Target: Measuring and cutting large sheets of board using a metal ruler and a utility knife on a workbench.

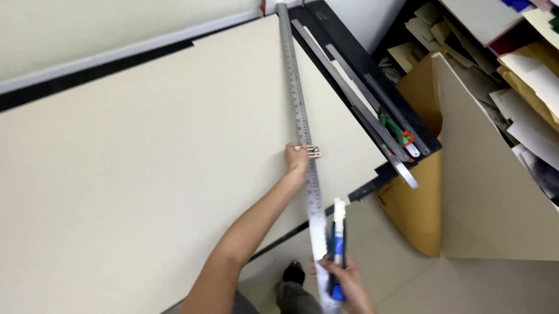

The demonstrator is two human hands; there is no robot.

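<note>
Head view: left hand [296,159] presses steel ruler [300,124] flat on uncut cream board [136,170]; right hand [343,283] clamped on blue utility knife [337,242], blade off the board.

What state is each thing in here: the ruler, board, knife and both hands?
Ruler: flat along the board, pressed down by left hand.
Board: flat on the table, uncut as far as visible.
Knife: gripped in right hand, tip raised off the board.
Left hand: on the ruler.
Right hand: closed around the knife.
</note>
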